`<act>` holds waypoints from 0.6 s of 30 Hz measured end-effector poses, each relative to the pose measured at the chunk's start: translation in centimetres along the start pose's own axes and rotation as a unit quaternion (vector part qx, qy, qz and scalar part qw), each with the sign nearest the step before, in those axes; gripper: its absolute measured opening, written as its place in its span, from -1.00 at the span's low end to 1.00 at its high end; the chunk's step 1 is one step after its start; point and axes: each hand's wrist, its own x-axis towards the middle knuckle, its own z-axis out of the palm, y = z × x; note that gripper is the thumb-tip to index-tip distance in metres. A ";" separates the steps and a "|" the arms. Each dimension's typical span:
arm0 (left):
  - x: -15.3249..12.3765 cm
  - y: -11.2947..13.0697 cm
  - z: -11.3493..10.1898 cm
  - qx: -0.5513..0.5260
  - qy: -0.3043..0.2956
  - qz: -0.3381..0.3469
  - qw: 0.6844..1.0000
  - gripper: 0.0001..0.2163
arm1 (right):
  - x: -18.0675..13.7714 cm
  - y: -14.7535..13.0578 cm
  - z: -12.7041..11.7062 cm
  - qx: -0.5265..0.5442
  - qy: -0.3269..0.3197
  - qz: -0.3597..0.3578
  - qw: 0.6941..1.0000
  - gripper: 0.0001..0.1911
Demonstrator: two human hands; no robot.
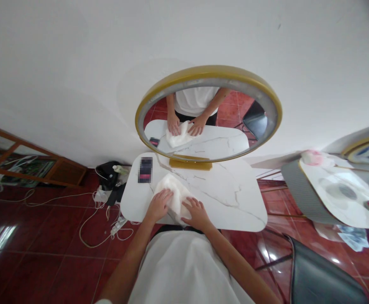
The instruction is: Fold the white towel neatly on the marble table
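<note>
A crumpled white cloth [175, 192], soft and fluffy-looking, lies at the front left of a white marble-patterned table [235, 190]. On its left part rests my left hand [161, 204], fingers laid over the fabric. My right hand [197, 213] presses on the right side, its fingers spread. Neither hand visibly grips the cloth. The same hands and cloth show in the round gold-framed mirror [208, 122]. A phone [145, 169] with a blurred screen lies on the tabletop, left of the cloth.
The mirror stands on a gold base [191, 163] at the table's back. Right of me are a black chair [324, 270] and a second table [355, 198] with items on it. Cables and a power strip [118, 226] lie on the red floor, beside a black bag [108, 174].
</note>
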 end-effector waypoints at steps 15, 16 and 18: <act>-0.5 0.8 0.4 -0.034 0.021 -0.031 0.999 -0.63 | -1.0 5.3 -2.8 -0.073 0.103 0.057 0.990 -0.38; 0.2 0.8 0.7 -0.055 0.060 -0.077 0.994 -0.60 | -0.7 4.5 -2.7 -0.063 0.108 0.043 0.991 -0.39; 1.7 0.6 1.4 -0.144 0.114 -0.193 0.964 -0.53 | -0.2 3.0 -2.1 -0.044 0.107 0.022 0.993 -0.39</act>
